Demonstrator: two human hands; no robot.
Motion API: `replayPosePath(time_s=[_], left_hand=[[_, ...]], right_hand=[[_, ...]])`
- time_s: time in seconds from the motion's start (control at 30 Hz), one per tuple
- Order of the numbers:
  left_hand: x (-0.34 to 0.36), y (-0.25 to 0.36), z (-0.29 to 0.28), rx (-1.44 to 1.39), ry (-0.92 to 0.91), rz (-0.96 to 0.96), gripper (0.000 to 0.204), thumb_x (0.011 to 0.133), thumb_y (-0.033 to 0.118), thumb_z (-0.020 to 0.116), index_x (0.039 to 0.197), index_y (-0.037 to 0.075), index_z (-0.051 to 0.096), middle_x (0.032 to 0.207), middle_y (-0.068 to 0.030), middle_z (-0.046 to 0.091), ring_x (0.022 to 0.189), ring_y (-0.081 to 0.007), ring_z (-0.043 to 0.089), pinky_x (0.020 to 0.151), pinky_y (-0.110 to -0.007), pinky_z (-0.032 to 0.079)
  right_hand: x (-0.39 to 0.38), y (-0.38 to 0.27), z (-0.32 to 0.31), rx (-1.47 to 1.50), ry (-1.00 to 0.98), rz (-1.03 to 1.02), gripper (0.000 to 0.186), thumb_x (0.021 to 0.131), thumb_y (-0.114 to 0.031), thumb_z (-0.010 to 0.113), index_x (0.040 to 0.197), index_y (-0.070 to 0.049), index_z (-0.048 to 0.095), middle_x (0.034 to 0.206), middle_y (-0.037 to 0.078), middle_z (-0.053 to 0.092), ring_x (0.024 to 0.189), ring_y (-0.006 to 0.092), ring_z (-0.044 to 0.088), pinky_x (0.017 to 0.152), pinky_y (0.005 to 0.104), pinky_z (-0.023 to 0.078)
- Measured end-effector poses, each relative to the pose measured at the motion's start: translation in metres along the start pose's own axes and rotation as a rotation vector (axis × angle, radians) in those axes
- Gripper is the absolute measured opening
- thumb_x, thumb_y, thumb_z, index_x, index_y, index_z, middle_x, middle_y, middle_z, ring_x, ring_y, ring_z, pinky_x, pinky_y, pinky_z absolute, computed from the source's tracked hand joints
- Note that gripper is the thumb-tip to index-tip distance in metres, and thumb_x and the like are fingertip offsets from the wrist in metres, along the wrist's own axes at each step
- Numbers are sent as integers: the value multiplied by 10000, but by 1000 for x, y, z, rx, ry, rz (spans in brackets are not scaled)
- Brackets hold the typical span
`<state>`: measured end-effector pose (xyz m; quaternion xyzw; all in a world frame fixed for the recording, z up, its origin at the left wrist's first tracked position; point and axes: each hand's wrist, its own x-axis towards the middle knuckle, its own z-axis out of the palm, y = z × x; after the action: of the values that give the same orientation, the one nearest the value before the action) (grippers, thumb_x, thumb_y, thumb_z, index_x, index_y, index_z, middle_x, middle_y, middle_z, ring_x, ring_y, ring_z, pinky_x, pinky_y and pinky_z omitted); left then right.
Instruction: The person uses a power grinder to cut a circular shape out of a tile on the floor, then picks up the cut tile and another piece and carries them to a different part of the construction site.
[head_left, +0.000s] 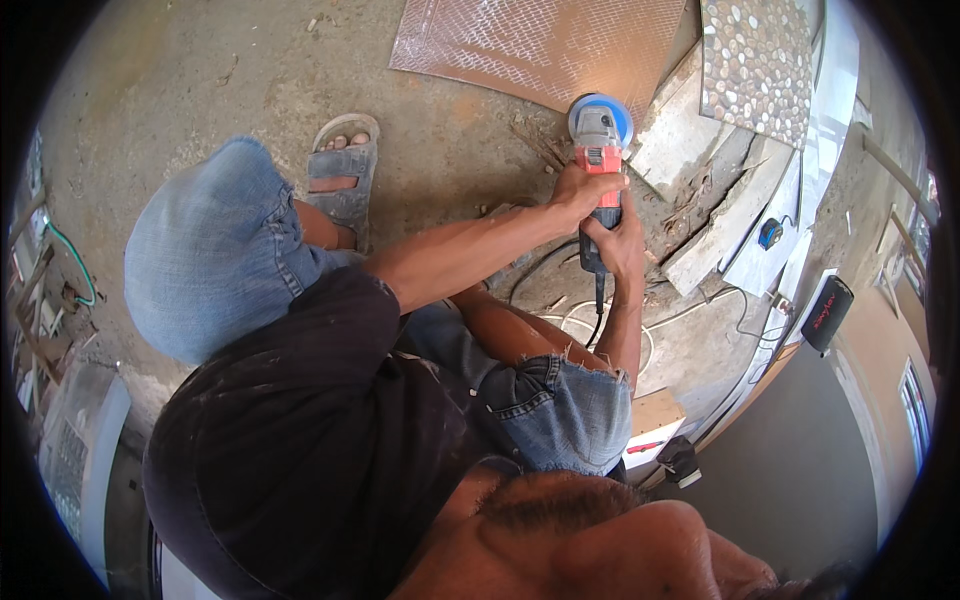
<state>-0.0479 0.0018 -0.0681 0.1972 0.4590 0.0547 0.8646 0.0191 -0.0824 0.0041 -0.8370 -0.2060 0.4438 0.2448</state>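
An angle grinder (598,157) with a red and grey body and a black rear is gripped in both of my hands. My left hand (582,195) wraps over its red middle section. Farther back, my right hand (618,243) closes around the black handle, from which a cord runs down. The grinder's round blue guard or disc (616,108) is at the near edge of a brown tile-like sheet (560,45) with a raised diamond pattern. Whether the disc touches the sheet is hard to tell. White dust streaks mark the sheet's surface.
Right of the brown sheet lie a pebble-patterned tile (757,65) and broken pale boards (715,235). A blue tape measure (770,234) rests on a light strip. Cords loop across the floor below the grinder. My sandalled foot (342,190) stands at left.
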Motion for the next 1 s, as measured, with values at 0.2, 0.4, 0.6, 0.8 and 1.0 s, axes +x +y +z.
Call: replayPosePath(time_s=[0.2,0.4,0.6,0.8,1.0], left_hand=[[4,-2,7,12,-15,1,307,816,175,782,1078,61,670,1000,-57,663,919,-161,635,800,-349,520],[5,-7,3,12,2,-6,323,787,198,799,1052,60,674,973,-56,669,887,-161,642,773,-345,524],[5,-3,3,13,-18,-14,329,807,194,789,1076,51,665,986,-64,660,904,-163,637,789,-348,519],[2,-3,13,36,-53,-48,340,800,208,795,1071,50,665,978,-69,659,894,-170,638,797,-354,519],[-2,-1,2,13,1,-22,325,805,234,793,1043,47,674,983,-78,667,900,-178,640,804,-361,519]], right_hand=[[0,16,1,119,36,-1,687,742,-228,746,1356,-20,521,926,150,706,825,219,685,745,353,529],[0,10,-1,24,21,-24,697,736,-242,751,1355,-20,521,923,164,712,820,237,694,748,362,533],[-1,-1,-2,20,23,19,698,729,-251,752,1348,-19,526,908,173,712,812,251,700,747,367,533],[-8,9,-6,28,77,-1,684,726,-253,754,1329,-20,534,916,172,713,819,254,701,751,376,533],[-2,-1,-1,-9,32,12,684,720,-255,758,1327,-32,532,924,174,710,818,273,701,750,382,530]])
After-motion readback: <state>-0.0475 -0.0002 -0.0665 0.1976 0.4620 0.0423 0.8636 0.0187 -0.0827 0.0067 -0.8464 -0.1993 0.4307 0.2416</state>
